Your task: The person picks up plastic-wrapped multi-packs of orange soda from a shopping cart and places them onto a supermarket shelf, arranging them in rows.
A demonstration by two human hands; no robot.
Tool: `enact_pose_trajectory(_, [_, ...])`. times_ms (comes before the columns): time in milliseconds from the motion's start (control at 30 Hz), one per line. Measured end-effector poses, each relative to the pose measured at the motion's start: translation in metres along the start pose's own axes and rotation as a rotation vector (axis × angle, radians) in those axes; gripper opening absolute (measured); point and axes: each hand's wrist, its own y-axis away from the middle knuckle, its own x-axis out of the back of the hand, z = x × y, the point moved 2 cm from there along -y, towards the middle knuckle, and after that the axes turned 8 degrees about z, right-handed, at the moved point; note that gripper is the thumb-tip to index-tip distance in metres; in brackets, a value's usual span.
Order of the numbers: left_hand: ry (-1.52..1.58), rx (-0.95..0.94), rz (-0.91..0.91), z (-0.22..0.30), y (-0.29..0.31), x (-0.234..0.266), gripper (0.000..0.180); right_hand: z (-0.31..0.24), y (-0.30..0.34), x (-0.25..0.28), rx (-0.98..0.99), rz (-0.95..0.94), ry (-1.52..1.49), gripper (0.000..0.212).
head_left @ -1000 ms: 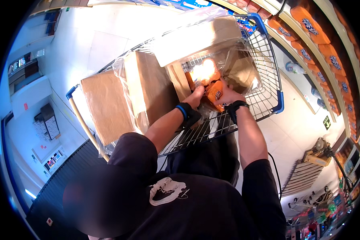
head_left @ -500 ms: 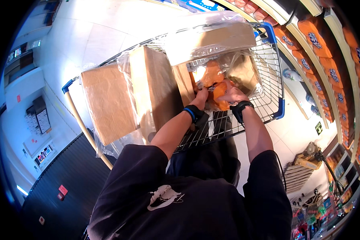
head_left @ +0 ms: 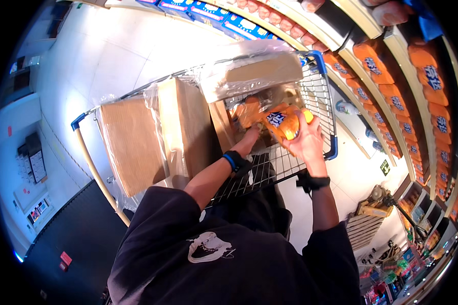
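Note:
My right hand [head_left: 309, 145] grips two orange drink bottles [head_left: 284, 121] with yellow caps, lifted at the right side of the wire shopping cart [head_left: 269, 161]. Its fingers wrap round the cap ends. My left hand [head_left: 249, 141] reaches down into the cart, next to the inner side of a tall cardboard box. Its fingers are curled by a small yellowish piece that I cannot make out. Just beyond it, more orange bottles [head_left: 249, 110] lie partly under clear plastic wrap.
Cardboard boxes [head_left: 130, 142] in clear wrap fill the cart's left, and another wrapped box [head_left: 257, 73] lies across its far side. Shelves [head_left: 376, 84] with orange bottles curve along the right. A pallet jack [head_left: 404, 208] and a wooden pallet [head_left: 364, 229] stand at the lower right.
My right hand has come up and right with the orange bottles, out of the wrapped pile. My left hand stays low in the cart. The view has shifted over the cart and shelves.

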Motion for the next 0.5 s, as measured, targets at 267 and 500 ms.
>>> enact_pose_trajectory(267, [0.645,-0.038,-0.695,0.193,0.164,-0.025,0.074,0.013,0.088,0.134,0.070,0.096,-0.652,0.090])
enact_pose_trajectory(500, [0.475,0.029,-0.535,0.243,0.272,-0.092,0.056,0.108,0.138,0.139,-0.197,0.057,-1.319,0.083])
